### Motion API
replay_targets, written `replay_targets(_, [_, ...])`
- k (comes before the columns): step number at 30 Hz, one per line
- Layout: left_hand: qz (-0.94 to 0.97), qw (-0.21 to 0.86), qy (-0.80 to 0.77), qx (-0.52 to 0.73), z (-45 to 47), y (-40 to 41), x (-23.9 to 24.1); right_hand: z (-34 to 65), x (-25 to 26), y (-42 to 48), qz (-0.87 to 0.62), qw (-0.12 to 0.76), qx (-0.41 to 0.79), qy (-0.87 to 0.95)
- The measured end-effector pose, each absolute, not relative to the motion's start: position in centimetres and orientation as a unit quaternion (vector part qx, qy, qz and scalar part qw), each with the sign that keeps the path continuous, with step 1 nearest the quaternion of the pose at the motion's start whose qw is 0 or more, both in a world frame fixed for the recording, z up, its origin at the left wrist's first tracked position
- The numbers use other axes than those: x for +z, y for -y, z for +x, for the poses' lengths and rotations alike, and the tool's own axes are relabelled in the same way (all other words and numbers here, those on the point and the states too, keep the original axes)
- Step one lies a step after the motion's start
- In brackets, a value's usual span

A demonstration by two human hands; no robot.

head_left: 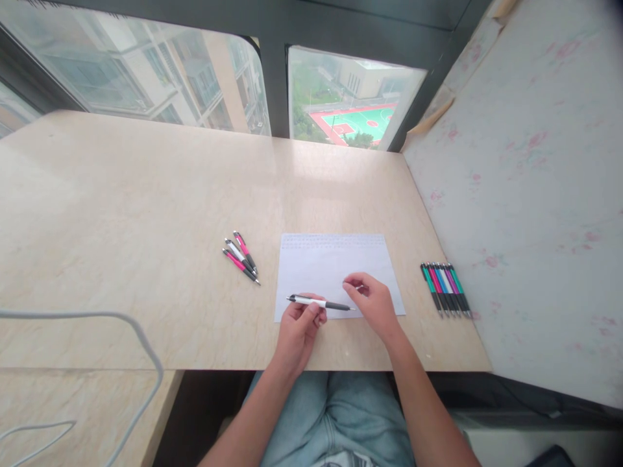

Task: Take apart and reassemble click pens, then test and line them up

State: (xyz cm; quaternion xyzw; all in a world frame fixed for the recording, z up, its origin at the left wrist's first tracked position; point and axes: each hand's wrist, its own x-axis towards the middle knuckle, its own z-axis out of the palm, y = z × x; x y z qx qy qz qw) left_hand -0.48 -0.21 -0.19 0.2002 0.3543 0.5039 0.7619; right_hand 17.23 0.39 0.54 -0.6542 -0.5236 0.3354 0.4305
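My left hand (300, 324) is closed on a white and black pen (318, 303), held level over the lower edge of a white sheet of paper (335, 263) with faint rows of writing along its top. The pen's tip points right toward my right hand (372, 301), which rests on the paper just beyond the tip, its thumb and fingers curled in a loose pinch. I cannot make out anything between them.
Three pink and white pens (241, 257) lie left of the paper. Several coloured pens (445, 288) lie in a row near the desk's right edge by the wall (535, 194). A grey cable (121, 324) loops at the left. Windows run behind the marble-patterned desk (121, 207).
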Motion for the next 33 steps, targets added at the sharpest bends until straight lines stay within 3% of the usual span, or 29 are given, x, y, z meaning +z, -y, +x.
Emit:
replay_targets(8, [0.242,0.748,-0.365,0.499,-0.3,0.3,-0.5,17.9,2.8,6.0,-0.647,0.482,0.365,0.465])
replay_targets(19, [0.289,0.735,-0.379,0.482,-0.1,0.3,-0.1,16.6,2.2,5.4,-0.644,0.491,0.338,0.480])
replay_targets(27, [0.326,0.732,-0.390,0.454,-0.4,0.4,-0.3,16.9,2.2,5.2,-0.664,0.438,0.350,0.495])
replay_targets(33, [0.361,0.710,-0.413,0.440,-0.4,0.4,-0.1,16.5,1.7,4.9,-0.684,0.466,0.351,0.439])
